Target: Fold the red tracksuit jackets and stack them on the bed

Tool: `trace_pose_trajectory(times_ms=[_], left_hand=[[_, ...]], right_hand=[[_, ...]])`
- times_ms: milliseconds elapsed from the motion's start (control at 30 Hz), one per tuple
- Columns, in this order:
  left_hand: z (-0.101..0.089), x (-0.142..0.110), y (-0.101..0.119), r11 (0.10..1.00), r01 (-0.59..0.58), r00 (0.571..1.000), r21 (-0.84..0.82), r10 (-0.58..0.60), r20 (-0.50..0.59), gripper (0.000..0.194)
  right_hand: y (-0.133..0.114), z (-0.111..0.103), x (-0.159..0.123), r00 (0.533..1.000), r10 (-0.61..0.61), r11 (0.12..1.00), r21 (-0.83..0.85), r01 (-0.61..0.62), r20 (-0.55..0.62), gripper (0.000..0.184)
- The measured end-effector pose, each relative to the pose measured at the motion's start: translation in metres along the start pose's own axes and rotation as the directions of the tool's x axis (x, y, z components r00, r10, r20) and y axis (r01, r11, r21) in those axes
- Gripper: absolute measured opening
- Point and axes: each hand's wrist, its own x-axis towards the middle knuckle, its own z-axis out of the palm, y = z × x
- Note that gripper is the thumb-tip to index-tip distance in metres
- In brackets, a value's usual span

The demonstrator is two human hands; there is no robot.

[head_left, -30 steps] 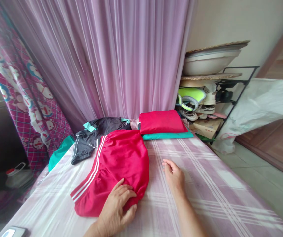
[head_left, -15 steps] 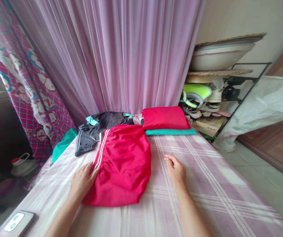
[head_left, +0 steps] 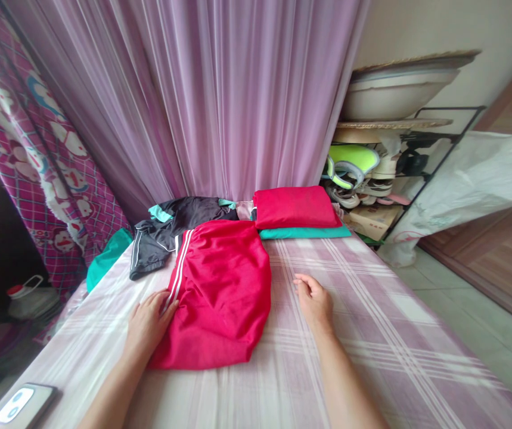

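Red shorts with white side stripes lie spread on a pink checked sheet. My left hand rests flat against the striped left edge of the shorts, fingers stretched out. On the sheet just right of the shorts sits my right hand, fingers loosely curled and holding nothing. Behind the shorts lies a crumpled black garment with teal trim. A folded red cloth sits on top of a folded teal cloth at the far end.
A phone lies at the near left corner. Purple curtains hang behind. A shoe rack with a basin on top stands at the right, beside a white sack. A white jug sits on the floor at the left.
My left hand moved from the shorts' bottom hem to their striped left edge. The lower left flap of the shorts is now tucked in. My right hand has hardly moved.
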Motion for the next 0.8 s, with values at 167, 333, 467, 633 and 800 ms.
trace_pose_trajectory(times_ms=[167,333,467,633,800], left_hand=[[-0.001,-0.002,0.005,1.0,-0.013,1.0,0.027,0.013,-0.003,0.047],[0.001,-0.006,0.005,0.984,0.107,0.993,0.143,-0.1,-0.056,0.054],[-0.001,-0.005,0.006,0.996,0.061,0.998,0.071,-0.06,-0.026,0.044],[-0.008,-0.003,0.013,0.998,0.069,0.997,-0.001,-0.069,0.019,0.04],[-0.011,-0.009,0.022,0.992,0.076,0.993,-0.1,-0.084,-0.078,0.037]], right_hand=[[-0.002,0.001,-0.001,0.999,0.0,1.0,-0.011,0.0,-0.033,0.043],[-0.002,0.002,-0.001,1.0,-0.001,1.0,-0.008,0.001,-0.027,0.043],[0.002,0.001,0.001,1.0,-0.006,1.0,-0.014,0.006,-0.006,0.043],[0.004,0.0,0.001,1.0,-0.026,1.0,-0.012,0.026,0.0,0.042],[-0.002,-0.002,-0.001,1.0,-0.005,1.0,-0.021,0.005,-0.007,0.043]])
